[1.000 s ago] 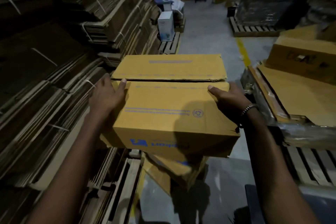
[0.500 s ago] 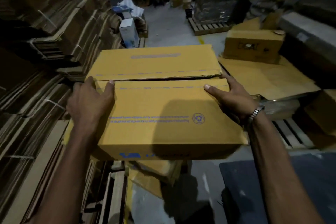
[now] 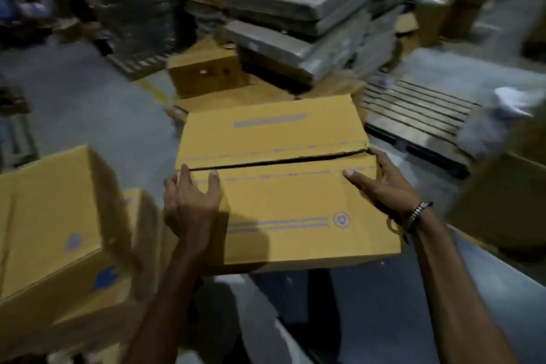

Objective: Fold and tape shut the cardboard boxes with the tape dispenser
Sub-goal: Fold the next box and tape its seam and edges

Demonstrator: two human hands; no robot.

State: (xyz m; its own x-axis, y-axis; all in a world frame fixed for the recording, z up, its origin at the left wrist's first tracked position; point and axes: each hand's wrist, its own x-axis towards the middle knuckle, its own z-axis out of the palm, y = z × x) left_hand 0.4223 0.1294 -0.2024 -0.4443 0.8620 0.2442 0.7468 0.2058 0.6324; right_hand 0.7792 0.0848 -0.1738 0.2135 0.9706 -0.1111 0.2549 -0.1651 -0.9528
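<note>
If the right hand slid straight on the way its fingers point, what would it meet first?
The right hand points across the held box toward the left hand. Probably only bare flap lies between them, so it would meet the left hand first.

Both hands [image 3: 192, 207] [image 3: 381, 186] grip cardboard box [image 3: 295, 201], flaps folded, untaped.

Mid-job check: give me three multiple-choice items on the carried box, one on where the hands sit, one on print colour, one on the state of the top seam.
1. Where are the hands on the carried box?
A. both underneath
B. one at each end of the near flap
C. both on the far flap

2. What colour is the print on the box?
A. red
B. green
C. blue

3. What state is the top seam in?
A. flaps folded down, no tape visible
B. taped shut
C. flaps standing upright

Answers: 1 B, the left hand and right hand grip opposite ends; 2 C, the recycling mark is blue; 3 A, a dark gap runs between the flaps.
</note>
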